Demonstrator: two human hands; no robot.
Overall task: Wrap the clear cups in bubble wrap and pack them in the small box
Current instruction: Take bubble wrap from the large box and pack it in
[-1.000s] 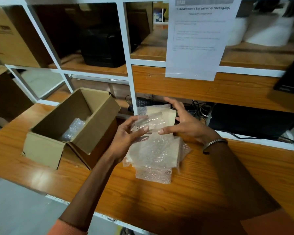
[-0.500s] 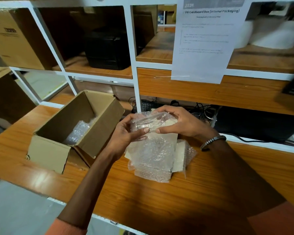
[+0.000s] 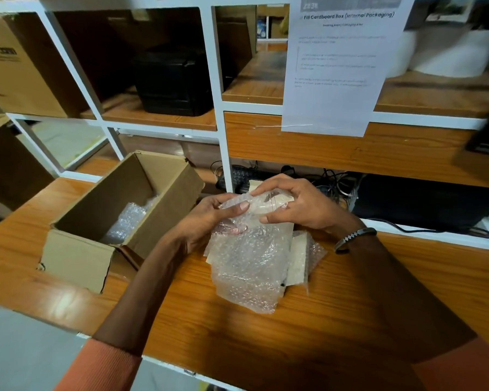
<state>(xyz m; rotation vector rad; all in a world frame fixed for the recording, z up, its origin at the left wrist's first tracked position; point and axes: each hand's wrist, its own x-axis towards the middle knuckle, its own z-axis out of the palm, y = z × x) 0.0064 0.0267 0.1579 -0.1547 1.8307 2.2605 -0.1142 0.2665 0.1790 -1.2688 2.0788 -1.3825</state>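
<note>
Backing wooden bench [image 3: 350, 320], white-framed shelving [image 3: 219, 88], posted sheet [image 3: 336, 80]

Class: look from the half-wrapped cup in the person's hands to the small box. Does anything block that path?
Nothing visible does. Both hands hold the cup just right of the small box, whose top is open; a wrapped bundle already lies inside, with room beside it.

- One view only, worn on your head, wide-angle, edges bent.
- It looks forward and down over your forearms onto the wooden table [image 3: 350, 320].
- Close in: your left hand [image 3: 206, 221] and right hand [image 3: 297, 206] sit mid-frame.
- The top half faces the white shelf unit [image 3: 219, 88] straight ahead.
- No second view, so nothing is shared.
</note>
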